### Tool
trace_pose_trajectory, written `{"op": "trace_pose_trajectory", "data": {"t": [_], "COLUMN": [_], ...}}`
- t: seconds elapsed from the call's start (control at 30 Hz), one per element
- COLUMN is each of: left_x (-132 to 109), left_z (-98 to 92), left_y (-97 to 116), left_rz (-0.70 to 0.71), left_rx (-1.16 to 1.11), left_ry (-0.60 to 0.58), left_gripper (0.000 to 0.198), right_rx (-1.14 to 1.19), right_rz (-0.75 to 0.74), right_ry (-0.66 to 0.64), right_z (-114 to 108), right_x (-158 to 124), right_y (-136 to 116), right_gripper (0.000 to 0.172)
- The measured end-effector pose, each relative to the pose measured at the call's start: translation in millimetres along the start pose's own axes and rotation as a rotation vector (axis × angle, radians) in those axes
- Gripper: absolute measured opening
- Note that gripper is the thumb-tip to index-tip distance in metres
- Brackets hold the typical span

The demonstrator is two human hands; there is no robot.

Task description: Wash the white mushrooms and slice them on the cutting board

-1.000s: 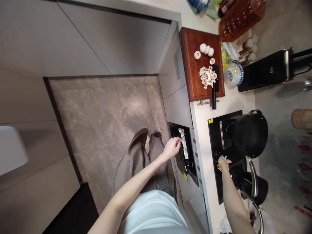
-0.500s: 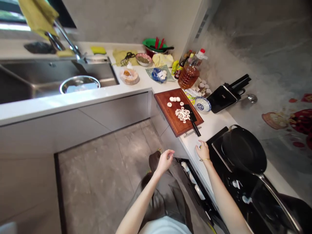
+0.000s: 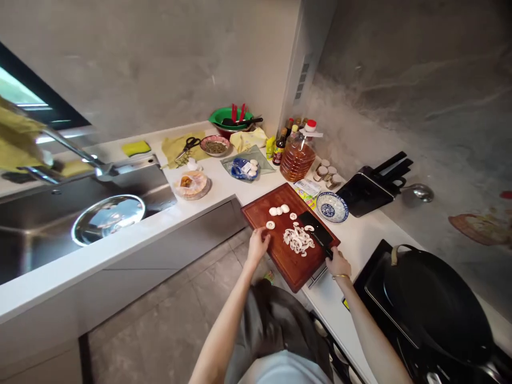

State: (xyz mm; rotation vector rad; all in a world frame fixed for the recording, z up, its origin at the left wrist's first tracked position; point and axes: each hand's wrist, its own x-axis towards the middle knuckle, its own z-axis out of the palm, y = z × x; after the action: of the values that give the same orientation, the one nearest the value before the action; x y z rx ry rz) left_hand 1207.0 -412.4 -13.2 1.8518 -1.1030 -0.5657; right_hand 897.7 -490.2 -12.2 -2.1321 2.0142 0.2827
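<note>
A brown wooden cutting board (image 3: 288, 272) lies on the counter in front of me. Sliced mushrooms (image 3: 298, 240) form a loose pile on it, and a few whole white mushrooms (image 3: 279, 210) sit in a row towards its far side. My right hand (image 3: 338, 264) grips the handle of a black cleaver (image 3: 316, 228), whose blade rests flat beside the slices. At the board's left edge is my left hand (image 3: 258, 246), thumb and fingers apart, with nothing in it. Just beyond its fingertips lies a single mushroom (image 3: 270, 225).
A blue-and-white bowl (image 3: 332, 207) and a knife block (image 3: 366, 192) stand right of the board. Nearer me is a black pan (image 3: 436, 298) on the stove. Behind are an oil jug (image 3: 296, 157) and a mushroom pack (image 3: 245, 168). The sink (image 3: 160, 205) is left.
My right hand has moved forward from the counter and taken hold of the cleaver handle. My left hand has come up to the board's left edge. The view has shifted.
</note>
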Motion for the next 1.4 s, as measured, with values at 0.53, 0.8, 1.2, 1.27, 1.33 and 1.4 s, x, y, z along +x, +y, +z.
{"op": "trace_pose_trajectory", "data": {"t": [0.53,0.8,1.2,1.27,1.33,1.4], "left_x": [41.5,53.5,71.3,72.2,71.4,70.5], "left_z": [31.7,104.2,4.9,-5.4,-8.0,-6.3], "left_y": [49.1,78.4,10.4,-6.7,-16.8,-20.5], "left_rz": [0.504,0.705,0.281,0.251,0.266,0.279], "left_rx": [0.365,0.311,0.299,0.302,0.32,0.358], "left_ry": [-0.39,-0.689,-0.308,-0.359,-0.418,-0.427], "left_gripper": [0.049,0.026,0.036,0.036,0.036,0.034], "right_rx": [-0.128,-0.047,1.044,1.181,1.253,1.273], "right_rz": [0.14,0.256,0.165,0.114,0.102,0.112], "right_ry": [0.22,0.147,-0.133,-0.34,-0.465,-0.497], "right_z": [-5.3,-12.0,-14.8,-10.1,-0.9,10.7], "right_x": [-57.4,-72.6,-118.4,-128.6,-132.2,-129.6], "right_y": [-36.1,-54.6,-61.6,-68.4,-75.6,-80.6], "right_gripper": [0.037,0.031,0.04,0.043,0.045,0.047]}}
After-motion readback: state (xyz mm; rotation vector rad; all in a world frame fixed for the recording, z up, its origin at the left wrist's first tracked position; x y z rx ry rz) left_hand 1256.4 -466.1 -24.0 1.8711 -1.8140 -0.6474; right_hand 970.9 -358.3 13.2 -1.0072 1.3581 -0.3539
